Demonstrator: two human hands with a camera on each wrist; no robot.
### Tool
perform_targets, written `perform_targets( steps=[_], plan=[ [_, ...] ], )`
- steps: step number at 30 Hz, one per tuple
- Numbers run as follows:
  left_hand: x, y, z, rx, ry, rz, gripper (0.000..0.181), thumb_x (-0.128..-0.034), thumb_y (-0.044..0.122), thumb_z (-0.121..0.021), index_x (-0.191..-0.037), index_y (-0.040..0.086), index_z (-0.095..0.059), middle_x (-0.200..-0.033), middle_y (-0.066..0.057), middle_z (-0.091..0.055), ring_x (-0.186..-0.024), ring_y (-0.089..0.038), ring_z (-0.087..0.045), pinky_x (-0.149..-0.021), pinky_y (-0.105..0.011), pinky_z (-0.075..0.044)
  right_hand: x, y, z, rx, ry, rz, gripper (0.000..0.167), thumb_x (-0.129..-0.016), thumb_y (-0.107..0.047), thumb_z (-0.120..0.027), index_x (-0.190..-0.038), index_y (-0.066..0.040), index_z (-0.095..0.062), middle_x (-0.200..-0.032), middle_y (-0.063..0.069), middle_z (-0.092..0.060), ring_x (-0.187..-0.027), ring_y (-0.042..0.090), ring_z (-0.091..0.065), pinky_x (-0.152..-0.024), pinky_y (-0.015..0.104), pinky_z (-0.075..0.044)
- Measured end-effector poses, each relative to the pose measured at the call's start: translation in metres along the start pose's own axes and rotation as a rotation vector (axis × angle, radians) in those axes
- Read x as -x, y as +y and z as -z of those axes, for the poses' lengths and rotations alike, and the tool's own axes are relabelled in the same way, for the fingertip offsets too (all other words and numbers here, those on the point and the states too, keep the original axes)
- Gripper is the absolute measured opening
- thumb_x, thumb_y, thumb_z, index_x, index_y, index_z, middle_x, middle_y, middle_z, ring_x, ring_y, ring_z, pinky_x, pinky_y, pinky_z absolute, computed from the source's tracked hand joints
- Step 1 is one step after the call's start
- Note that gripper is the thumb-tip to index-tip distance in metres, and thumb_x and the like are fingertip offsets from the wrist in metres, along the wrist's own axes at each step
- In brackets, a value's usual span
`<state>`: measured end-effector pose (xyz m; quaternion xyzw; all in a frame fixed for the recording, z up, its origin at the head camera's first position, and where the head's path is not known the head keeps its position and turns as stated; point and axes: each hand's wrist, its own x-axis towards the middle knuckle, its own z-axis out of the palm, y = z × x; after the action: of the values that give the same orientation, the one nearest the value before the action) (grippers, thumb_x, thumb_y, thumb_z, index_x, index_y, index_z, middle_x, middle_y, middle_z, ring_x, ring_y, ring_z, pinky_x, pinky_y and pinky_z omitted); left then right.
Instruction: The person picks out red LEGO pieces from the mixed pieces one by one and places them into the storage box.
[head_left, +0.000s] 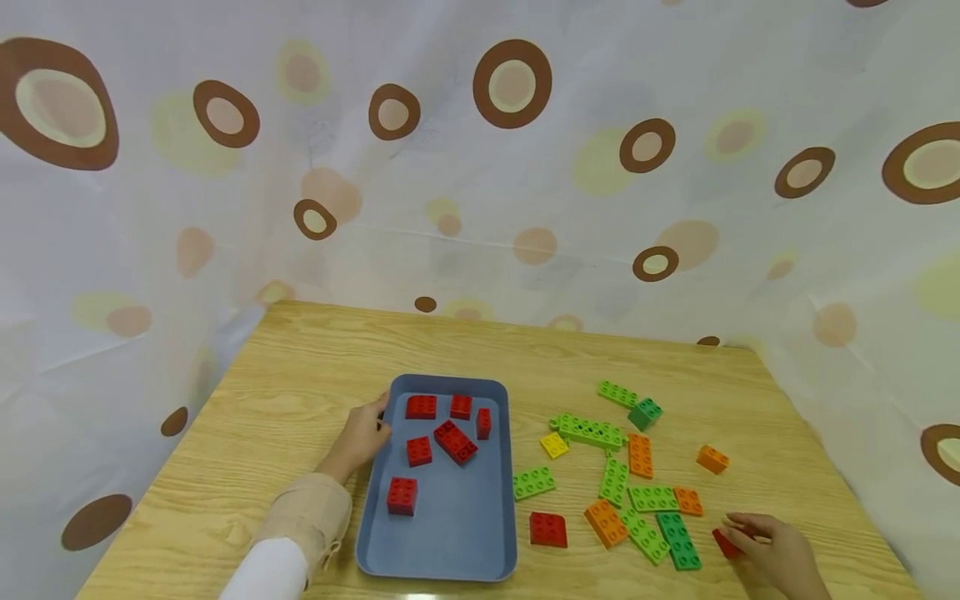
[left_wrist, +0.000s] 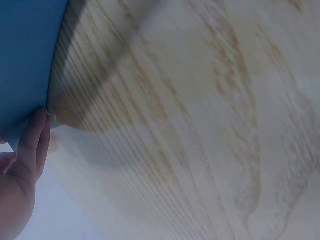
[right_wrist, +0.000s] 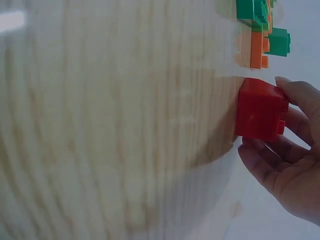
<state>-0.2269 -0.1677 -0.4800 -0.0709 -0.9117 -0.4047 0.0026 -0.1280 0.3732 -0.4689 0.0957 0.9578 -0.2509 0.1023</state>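
Observation:
My left hand (head_left: 362, 435) grips the left wall of a blue-grey tray (head_left: 459, 533); in the left wrist view its fingers (left_wrist: 33, 137) lie at the tray's edge. Several red toy bricks lie inside the tray, one of them a square brick (head_left: 402, 497) toward the front left. At the right front of the table, my right hand (head_left: 780, 554) holds a red brick (right_wrist: 260, 111) between thumb and fingers. That brick is on or close to the tabletop, partly covered by the hand in the head view.
Right of the tray lie loose bricks: a red one (head_left: 548, 530), a yellow one (head_left: 554, 445), several light green ones (head_left: 591, 431), a dark green plate (head_left: 678, 540), a dark green block (head_left: 645, 413) and several orange ones (head_left: 606, 523). A patterned curtain (head_left: 450, 167) hangs behind the wooden table (head_left: 322, 350).

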Motion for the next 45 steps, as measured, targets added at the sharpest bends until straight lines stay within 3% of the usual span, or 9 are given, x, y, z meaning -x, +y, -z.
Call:
perform_targets(
  steps=[5, 13, 16, 19, 26, 31, 36, 39, 45],
  plan=[
    [-0.001, 0.001, 0.0, -0.003, -0.012, 0.013, 0.059, -0.0764, -0.009, -0.049, -0.134, -0.016, -0.036, -0.126, -0.034, -0.05, -0.064, -0.02, -0.056, -0.052, -0.025, -0.044, 0.002, 0.003, 0.001, 0.023, -0.001, 0.007, 0.059, -0.085, -0.04, -0.061, -0.119, 0.008, -0.058, -0.118, 0.032, -0.057, -0.095, 0.039, -0.061, -0.075, 0.043, -0.052],
    [0.0, 0.001, 0.001, 0.011, -0.008, 0.007, 0.059, -0.0756, -0.01, -0.048, -0.133, -0.017, -0.036, -0.128, -0.034, -0.049, -0.067, -0.021, -0.057, -0.055, -0.027, -0.046, 0.003, 0.003, -0.001, 0.019, 0.021, 0.025, 0.057, -0.077, -0.04, -0.07, -0.109, 0.006, -0.065, -0.104, 0.026, -0.066, -0.087, 0.031, -0.064, -0.066, 0.033, -0.053],
    [0.0, 0.0, 0.001, 0.005, -0.003, -0.002, 0.058, -0.0752, -0.011, -0.048, -0.132, -0.018, -0.037, -0.127, -0.034, -0.049, -0.07, -0.021, -0.058, -0.056, -0.027, -0.047, 0.002, -0.004, 0.002, 0.017, 0.049, 0.041, 0.048, -0.079, -0.033, -0.069, -0.106, 0.007, -0.066, -0.1, 0.025, -0.067, -0.083, 0.029, -0.064, -0.065, 0.032, -0.054],
    [0.0, 0.001, 0.002, -0.002, 0.0, 0.011, 0.058, -0.0758, -0.01, -0.048, -0.133, -0.017, -0.037, -0.127, -0.034, -0.049, -0.068, -0.021, -0.057, -0.055, -0.026, -0.046, 0.0, -0.019, 0.006, 0.018, 0.128, 0.115, 0.035, -0.08, -0.021, -0.069, -0.102, 0.006, -0.067, -0.097, 0.025, -0.067, -0.079, 0.029, -0.065, -0.064, 0.033, -0.054],
    [0.0, 0.003, 0.003, -0.019, -0.014, 0.025, 0.059, -0.0764, -0.009, -0.049, -0.133, -0.017, -0.036, -0.127, -0.033, -0.05, -0.063, -0.017, -0.054, -0.052, -0.025, -0.044, -0.01, -0.098, 0.008, -0.074, 0.24, 0.368, 0.025, -0.08, -0.014, -0.07, -0.099, 0.002, -0.07, -0.101, 0.022, -0.067, -0.073, 0.011, -0.065, -0.059, 0.021, -0.053],
    [0.001, 0.003, 0.0, -0.015, -0.004, 0.008, 0.059, -0.0748, -0.01, -0.049, -0.132, -0.018, -0.037, -0.124, -0.034, -0.052, -0.059, -0.015, -0.05, -0.051, -0.024, -0.042, -0.018, -0.166, -0.002, -0.123, 0.24, 0.64, 0.019, -0.078, -0.006, -0.07, -0.096, 0.0, -0.071, -0.102, 0.018, -0.067, -0.081, 0.023, -0.066, -0.066, 0.026, -0.055],
    [0.002, 0.0, -0.001, -0.003, 0.017, -0.015, 0.058, -0.0728, -0.011, -0.048, -0.13, -0.02, -0.039, -0.122, -0.036, -0.052, -0.057, -0.015, -0.05, -0.05, -0.024, -0.042, -0.022, -0.232, -0.021, -0.157, 0.132, 0.784, 0.02, -0.079, -0.007, -0.069, -0.098, -0.001, -0.071, -0.105, 0.015, -0.067, -0.088, 0.026, -0.064, -0.073, 0.033, -0.055],
    [0.002, -0.001, -0.001, 0.009, 0.014, -0.008, 0.058, -0.0734, -0.012, -0.047, -0.13, -0.019, -0.038, -0.125, -0.035, -0.05, -0.055, -0.014, -0.048, -0.049, -0.023, -0.041, -0.021, -0.265, -0.036, -0.163, 0.062, 0.847, 0.02, -0.08, -0.008, -0.068, -0.099, -0.002, -0.071, -0.106, 0.013, -0.067, -0.088, 0.023, -0.064, -0.074, 0.03, -0.055],
    [0.0, 0.002, 0.0, 0.019, 0.014, 0.001, 0.058, -0.0746, -0.011, -0.048, -0.132, -0.018, -0.038, -0.123, -0.035, -0.052, -0.054, -0.013, -0.047, -0.048, -0.023, -0.04, -0.021, -0.305, -0.077, -0.154, -0.082, 0.898, 0.02, -0.081, -0.011, -0.068, -0.098, -0.001, -0.071, -0.105, 0.013, -0.067, -0.09, 0.023, -0.061, -0.071, 0.027, -0.053]
  ],
)
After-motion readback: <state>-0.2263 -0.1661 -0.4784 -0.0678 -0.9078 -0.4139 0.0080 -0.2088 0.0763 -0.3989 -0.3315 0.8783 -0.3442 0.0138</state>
